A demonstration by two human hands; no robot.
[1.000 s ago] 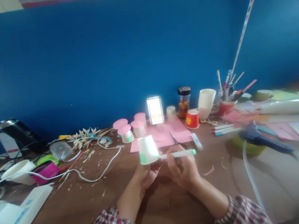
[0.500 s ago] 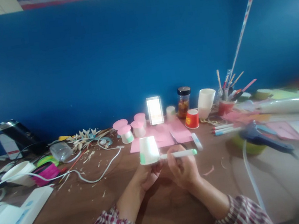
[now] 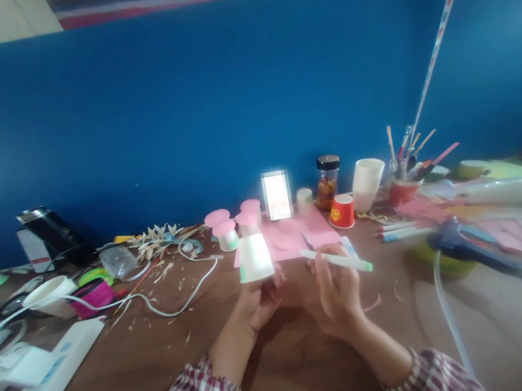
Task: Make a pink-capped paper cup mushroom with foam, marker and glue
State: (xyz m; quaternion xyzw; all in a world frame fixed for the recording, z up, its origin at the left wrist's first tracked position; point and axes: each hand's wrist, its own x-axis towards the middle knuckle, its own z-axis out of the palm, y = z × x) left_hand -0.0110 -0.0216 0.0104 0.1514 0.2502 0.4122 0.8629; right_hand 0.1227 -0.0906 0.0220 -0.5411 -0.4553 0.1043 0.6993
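An upside-down white paper cup (image 3: 254, 259) with a green patch at its lower left is held up by my left hand (image 3: 261, 304), whose fingers curl at its rim. In my right hand (image 3: 338, 289) is a white marker (image 3: 343, 260) with a green end pointing right; its other end points left, apart from the cup. Behind the hands lies pink paper (image 3: 320, 229) with scissors (image 3: 306, 239) partly hidden on it. Small cups topped with pink discs (image 3: 217, 217) stand just behind the held cup.
To the right are a red paper cup (image 3: 341, 211), a lidded jar (image 3: 329, 185), a tall white cup (image 3: 366, 182) and a blue glue gun (image 3: 467, 245). At left, a power strip (image 3: 47, 381), white cable (image 3: 161, 314), magenta tape roll (image 3: 92, 298) and dark flask (image 3: 52, 235).
My right hand has moved right with the marker, which now tilts and sits away from the cup. The cup has turned slightly in my left hand. The whole view has shifted a little.
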